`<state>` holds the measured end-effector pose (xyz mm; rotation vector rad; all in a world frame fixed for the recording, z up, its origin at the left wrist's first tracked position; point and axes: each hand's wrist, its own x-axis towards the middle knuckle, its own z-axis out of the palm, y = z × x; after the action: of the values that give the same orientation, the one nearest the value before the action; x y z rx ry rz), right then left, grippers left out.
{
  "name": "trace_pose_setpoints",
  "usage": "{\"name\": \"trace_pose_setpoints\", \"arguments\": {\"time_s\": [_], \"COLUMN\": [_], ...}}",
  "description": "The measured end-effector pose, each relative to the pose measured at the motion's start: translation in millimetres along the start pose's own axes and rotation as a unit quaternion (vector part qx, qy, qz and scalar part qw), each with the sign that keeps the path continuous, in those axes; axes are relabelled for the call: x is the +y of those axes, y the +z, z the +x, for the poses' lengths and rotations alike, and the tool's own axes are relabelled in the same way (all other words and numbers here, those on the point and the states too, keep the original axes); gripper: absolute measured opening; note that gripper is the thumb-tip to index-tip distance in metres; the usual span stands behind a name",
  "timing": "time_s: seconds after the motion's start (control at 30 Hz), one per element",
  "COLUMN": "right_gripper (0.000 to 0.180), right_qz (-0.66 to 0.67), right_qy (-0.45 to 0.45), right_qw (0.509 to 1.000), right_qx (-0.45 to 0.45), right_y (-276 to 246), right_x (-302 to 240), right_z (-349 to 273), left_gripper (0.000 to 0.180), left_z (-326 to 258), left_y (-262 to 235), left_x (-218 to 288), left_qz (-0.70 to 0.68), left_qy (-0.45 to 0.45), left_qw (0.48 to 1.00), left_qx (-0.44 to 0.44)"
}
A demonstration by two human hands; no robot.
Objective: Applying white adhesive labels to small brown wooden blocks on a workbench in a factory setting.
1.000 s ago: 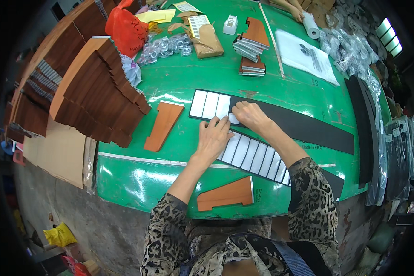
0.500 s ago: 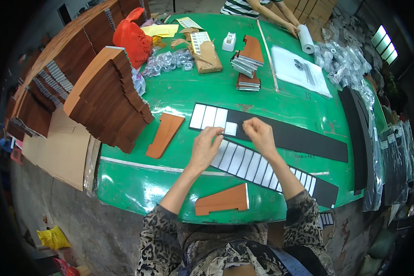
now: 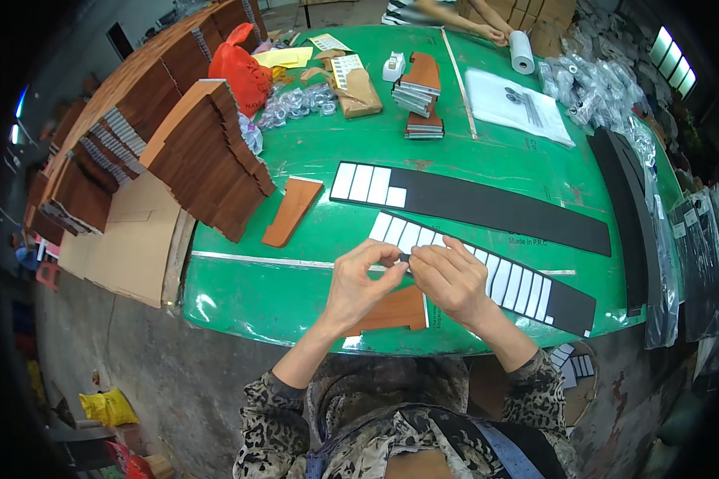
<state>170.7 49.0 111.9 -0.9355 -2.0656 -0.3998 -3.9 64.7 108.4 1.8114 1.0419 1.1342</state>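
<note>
My left hand [image 3: 363, 283] and my right hand [image 3: 453, 279] meet above the front edge of the green table [image 3: 295, 279]. Together their fingertips pinch a small white pad with a dark backing [image 3: 405, 257]. Just behind them lies the near black strip [image 3: 571, 303], lined with white rectangular pads. A second black strip [image 3: 487, 209] lies farther back, with a few white pads at its left end. A flat wood-grain piece [image 3: 391, 313] rests under my hands at the table edge. Another wood-grain piece [image 3: 291, 211] lies to the left.
A leaning stack of wood-grain panels [image 3: 208, 160] and a red bag [image 3: 244, 68] fill the table's left. Small wood stacks [image 3: 419, 88], a tape dispenser [image 3: 394, 66], a paper roll [image 3: 522, 52] and a white sheet [image 3: 515, 104] sit at the back. Another person's hands [image 3: 487, 32] work at the far end. Long black strips [image 3: 623, 207] lie at right.
Both hands have lifted off the near strip and come together toward the front edge, now pinching a small pad between them.
</note>
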Motion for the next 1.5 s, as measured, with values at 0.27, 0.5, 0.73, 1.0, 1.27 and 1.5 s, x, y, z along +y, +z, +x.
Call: {"name": "trace_pose_setpoints", "arguments": {"time_s": [0.27,0.5,0.73,1.0,1.27,1.5], "right_gripper": [0.024,0.023,0.023,0.025,0.026,0.021], "right_qz": [0.178,0.197,0.205,0.202,0.174,0.236], "right_qy": [0.117,0.130,0.146,0.136,0.153,0.255], "right_qw": [0.972,0.966,0.960,0.963,0.968,0.931], "right_qx": [-0.096,-0.107,-0.120,-0.115,-0.095,-0.108], "right_y": [-22,-18,-10,-9,-6,-14], "right_x": [-12,-24,-36,-37,-41,-31], "right_z": [-18,-29,-38,-39,-49,-84], "left_gripper": [0.021,0.025,0.028,0.028,0.033,0.038], "left_z": [-40,-53,-70,-67,-67,-83], "left_y": [-8,-12,-17,-17,-12,-26], "left_x": [9,0,-9,-7,9,23], "left_qz": [0.124,0.188,0.212,0.202,0.382,0.411], "left_qy": [0.067,0.148,0.129,0.125,0.244,0.178], "left_qw": [0.990,0.970,0.967,0.970,0.891,0.894], "left_qx": [-0.031,-0.037,-0.049,-0.053,-0.025,0.020]}}
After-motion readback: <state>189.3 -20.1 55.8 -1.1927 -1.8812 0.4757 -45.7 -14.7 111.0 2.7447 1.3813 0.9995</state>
